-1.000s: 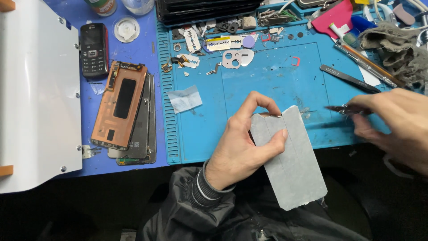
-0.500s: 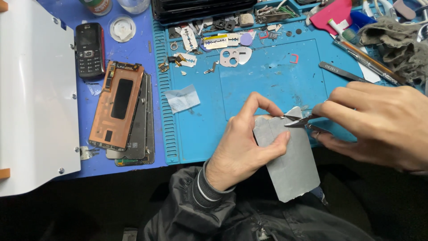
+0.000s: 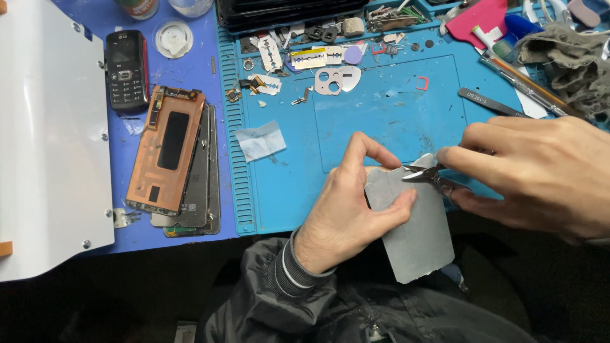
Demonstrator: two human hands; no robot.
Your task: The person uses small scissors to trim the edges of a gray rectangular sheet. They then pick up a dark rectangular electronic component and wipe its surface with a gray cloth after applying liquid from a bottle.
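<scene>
Over blue mat (image 3: pixel 381 121), L hand (image 3: pixel 346 203) holds grey plate (image 3: pixel 416 228), tweezers (image 3: pixel 427 174) touching.

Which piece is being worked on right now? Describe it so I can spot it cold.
Start at the blue work mat and go to its near edge, where both hands meet. The left hand grips a flat grey panel shaped like a phone back, overhanging the mat toward the person. Unlike the copper-coloured phone frame at far left, it is plain matte grey, with tweezers at its top corner.
</scene>
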